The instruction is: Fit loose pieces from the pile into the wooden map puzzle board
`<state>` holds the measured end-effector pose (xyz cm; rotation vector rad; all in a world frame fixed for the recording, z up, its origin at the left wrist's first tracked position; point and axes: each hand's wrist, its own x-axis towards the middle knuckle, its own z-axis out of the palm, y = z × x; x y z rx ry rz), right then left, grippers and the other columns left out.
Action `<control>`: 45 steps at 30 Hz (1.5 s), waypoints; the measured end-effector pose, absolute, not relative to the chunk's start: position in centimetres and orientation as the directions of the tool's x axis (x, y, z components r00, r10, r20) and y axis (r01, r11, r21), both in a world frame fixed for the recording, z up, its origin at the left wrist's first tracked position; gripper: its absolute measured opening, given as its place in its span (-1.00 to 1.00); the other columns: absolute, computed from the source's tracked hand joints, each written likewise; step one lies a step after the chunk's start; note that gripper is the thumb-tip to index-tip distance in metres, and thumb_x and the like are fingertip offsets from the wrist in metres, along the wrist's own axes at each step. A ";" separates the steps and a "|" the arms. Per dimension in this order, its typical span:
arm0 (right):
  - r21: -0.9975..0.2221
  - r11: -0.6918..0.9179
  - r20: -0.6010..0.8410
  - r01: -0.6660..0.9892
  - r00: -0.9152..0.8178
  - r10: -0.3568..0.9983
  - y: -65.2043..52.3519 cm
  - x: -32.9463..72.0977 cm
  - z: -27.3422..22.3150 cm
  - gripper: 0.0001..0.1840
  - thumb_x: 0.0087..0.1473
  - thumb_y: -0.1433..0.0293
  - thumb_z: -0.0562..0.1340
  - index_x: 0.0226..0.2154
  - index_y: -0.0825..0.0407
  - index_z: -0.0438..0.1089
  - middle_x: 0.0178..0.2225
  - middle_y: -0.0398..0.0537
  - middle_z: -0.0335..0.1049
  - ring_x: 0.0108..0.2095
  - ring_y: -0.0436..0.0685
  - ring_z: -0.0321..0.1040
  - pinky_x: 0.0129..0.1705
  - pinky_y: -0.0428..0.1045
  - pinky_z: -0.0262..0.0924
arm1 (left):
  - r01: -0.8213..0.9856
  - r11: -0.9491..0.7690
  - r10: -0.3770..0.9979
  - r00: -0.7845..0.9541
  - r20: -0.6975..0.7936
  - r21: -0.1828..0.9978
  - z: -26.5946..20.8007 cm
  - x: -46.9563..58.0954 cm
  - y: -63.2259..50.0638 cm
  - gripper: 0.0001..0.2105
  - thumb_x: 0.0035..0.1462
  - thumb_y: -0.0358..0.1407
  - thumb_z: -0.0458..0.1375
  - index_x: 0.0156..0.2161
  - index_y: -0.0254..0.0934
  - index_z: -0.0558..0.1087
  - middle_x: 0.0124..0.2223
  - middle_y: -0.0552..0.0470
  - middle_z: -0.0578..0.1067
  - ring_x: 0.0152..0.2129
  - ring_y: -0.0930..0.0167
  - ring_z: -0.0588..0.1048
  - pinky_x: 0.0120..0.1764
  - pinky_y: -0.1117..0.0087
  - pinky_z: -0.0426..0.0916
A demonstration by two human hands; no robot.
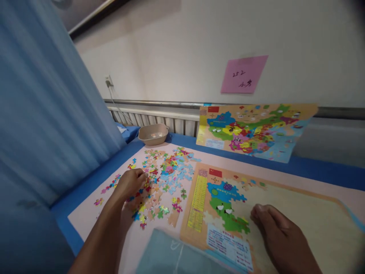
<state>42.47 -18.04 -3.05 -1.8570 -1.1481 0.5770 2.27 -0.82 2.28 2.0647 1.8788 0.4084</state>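
Note:
My left hand (132, 182) is over the left side of a spread of loose jigsaw puzzle pieces (159, 190). Its thumb and fingers are pinched together, and anything between them is too small to make out. Over the bare middle of the partly filled puzzle board (296, 198) is my right hand (278, 232), closed with curled fingers; its grip is hidden. Joined pieces (226, 203) fill the board's left part: a blue area, a green area with sheep, a yellow list and a text box. A small joined cluster (169, 165) sits among the loose pieces.
A printed map picture (251, 133) leans on the rail at the back. The beige basket (154, 135) holds a few pieces. A blue curtain (54, 102) hangs at left, and a pink note (244, 75) is on the wall. A grey-blue object (176, 255) lies in front.

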 end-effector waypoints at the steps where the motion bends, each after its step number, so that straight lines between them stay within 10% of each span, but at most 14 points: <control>1: -0.852 -0.219 0.040 0.476 0.476 0.879 -18.1 42.5 -3.2 -0.36 0.24 -0.26 0.07 -0.47 -0.08 0.35 -0.44 -0.08 0.43 -0.34 0.27 0.40 -0.26 0.12 0.22 | 0.906 -0.085 0.995 0.101 -0.017 0.415 2.3 2.1 -0.8 -0.66 0.25 -0.13 0.03 -0.53 -0.20 0.31 -0.54 0.12 0.36 -0.51 0.41 0.34 -0.39 0.37 0.05; 16: -0.834 -0.277 -0.030 0.478 0.463 0.886 -18.4 42.6 -3.5 -0.38 0.28 -0.21 0.05 -0.43 -0.06 0.38 -0.40 -0.13 0.45 -0.30 0.22 0.41 -0.21 0.07 0.21 | 0.949 0.034 0.988 0.016 -0.157 0.314 2.8 -0.7 -0.3 -0.84 0.15 -0.34 0.10 -0.37 -0.24 0.53 -0.39 0.03 0.58 -0.44 0.38 0.45 -0.38 0.40 0.14; 23: -0.855 -0.188 0.054 0.483 0.443 0.895 -18.3 42.1 -3.0 -0.41 0.30 -0.16 0.09 -0.47 -0.04 0.33 -0.48 -0.12 0.35 -0.39 0.18 0.29 -0.32 0.03 0.14 | 0.797 -0.281 0.802 0.501 -0.326 0.535 2.0 4.9 -3.6 -0.88 -0.03 -0.39 0.16 -0.34 -0.22 0.53 -0.45 0.17 0.50 -0.47 0.46 0.42 -0.39 0.45 0.16; 28: -0.870 -0.156 0.080 0.468 0.446 0.892 -18.4 42.2 -3.4 -0.39 0.31 -0.17 0.09 -0.47 -0.02 0.29 -0.49 -0.13 0.28 -0.41 0.14 0.23 -0.35 0.01 0.10 | 0.815 -0.387 0.740 0.554 -0.382 0.431 1.9 7.4 -4.8 -0.86 -0.09 -0.46 0.14 -0.38 -0.22 0.49 -0.49 0.19 0.43 -0.50 0.49 0.36 -0.38 0.42 0.10; 45: -0.855 -0.162 0.085 0.492 0.441 0.893 -18.5 42.0 -2.9 -0.42 0.32 -0.13 0.07 -0.47 -0.03 0.27 -0.48 -0.15 0.29 -0.40 0.14 0.25 -0.34 0.00 0.12 | 0.798 -0.479 0.795 0.571 -0.205 0.365 1.4 6.8 -3.8 -0.85 0.12 -0.38 0.06 -0.42 -0.21 0.46 -0.38 0.09 0.52 -0.42 0.44 0.40 -0.33 0.39 0.10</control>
